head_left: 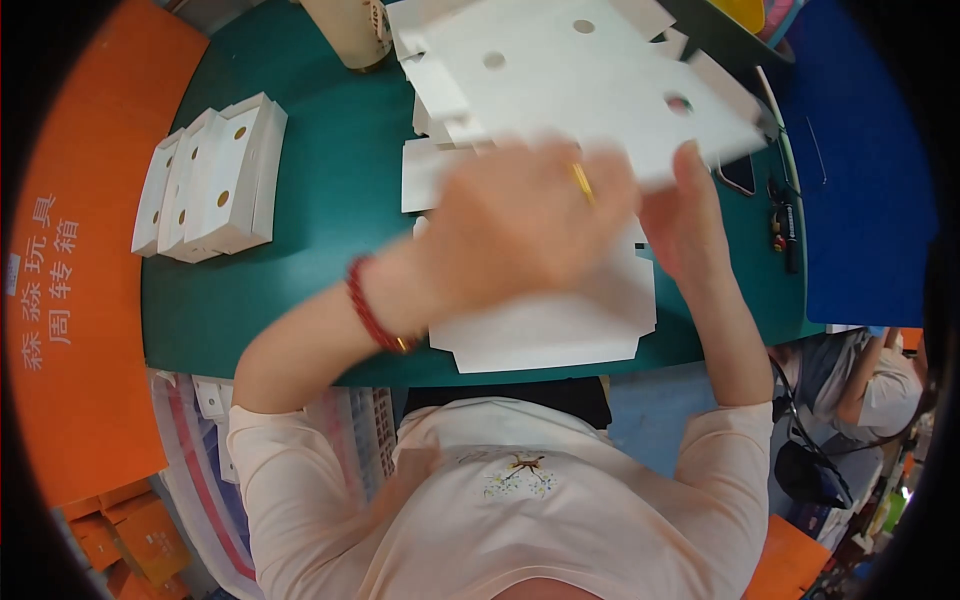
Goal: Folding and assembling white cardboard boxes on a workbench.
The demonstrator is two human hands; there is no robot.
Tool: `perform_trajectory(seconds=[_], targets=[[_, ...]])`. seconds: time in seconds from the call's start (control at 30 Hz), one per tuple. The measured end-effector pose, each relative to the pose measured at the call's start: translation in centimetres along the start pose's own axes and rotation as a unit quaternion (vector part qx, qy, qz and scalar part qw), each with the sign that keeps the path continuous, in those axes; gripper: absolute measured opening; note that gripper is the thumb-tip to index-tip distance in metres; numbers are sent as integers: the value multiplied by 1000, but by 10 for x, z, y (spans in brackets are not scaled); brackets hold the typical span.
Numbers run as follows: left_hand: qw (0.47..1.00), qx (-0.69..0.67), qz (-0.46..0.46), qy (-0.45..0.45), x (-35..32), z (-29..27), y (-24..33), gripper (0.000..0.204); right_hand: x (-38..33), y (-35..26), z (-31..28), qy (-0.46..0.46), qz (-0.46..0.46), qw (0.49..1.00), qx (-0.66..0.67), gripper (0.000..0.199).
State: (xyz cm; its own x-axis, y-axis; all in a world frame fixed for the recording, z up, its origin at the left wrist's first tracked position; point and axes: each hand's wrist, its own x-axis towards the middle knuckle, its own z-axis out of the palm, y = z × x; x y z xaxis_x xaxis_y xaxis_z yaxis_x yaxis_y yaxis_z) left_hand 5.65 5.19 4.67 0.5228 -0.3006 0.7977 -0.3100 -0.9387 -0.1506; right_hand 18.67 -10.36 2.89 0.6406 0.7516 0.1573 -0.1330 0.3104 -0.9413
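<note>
A white die-cut box blank [570, 90] with several round holes is tilted over the far middle of the table, its near right edge at my right hand [690, 220]. The thumb of that hand lies over the edge, and its other fingers are mostly hidden. My left hand [540, 220], with a gold ring and a red bracelet, crosses in front of the blank's near edge. Motion blurs its fingers, so its grip is unclear. Beneath both hands another flat white cardboard piece [545, 335] lies on the green table [330, 190], partly covered by my left hand.
Folded white boxes [210, 180] with round holes stand together at the left. A cup [350, 30] is at the far edge. A phone [737, 175] and a dark key fob [790, 235] lie on the right. Orange boards [80, 250] border the left; another person [880, 390] sits at lower right.
</note>
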Motion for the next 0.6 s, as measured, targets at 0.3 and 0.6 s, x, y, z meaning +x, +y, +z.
perform_trajectory(seconds=[0.3,0.6], targets=[[959,-227,-94,-142,-26,-28,32,35,-25,-44,-82,101,162,954,-232,52],[957,4,17,-289,-64,-15,-13,29,14,-61,-64,64,103,919,-376,56]])
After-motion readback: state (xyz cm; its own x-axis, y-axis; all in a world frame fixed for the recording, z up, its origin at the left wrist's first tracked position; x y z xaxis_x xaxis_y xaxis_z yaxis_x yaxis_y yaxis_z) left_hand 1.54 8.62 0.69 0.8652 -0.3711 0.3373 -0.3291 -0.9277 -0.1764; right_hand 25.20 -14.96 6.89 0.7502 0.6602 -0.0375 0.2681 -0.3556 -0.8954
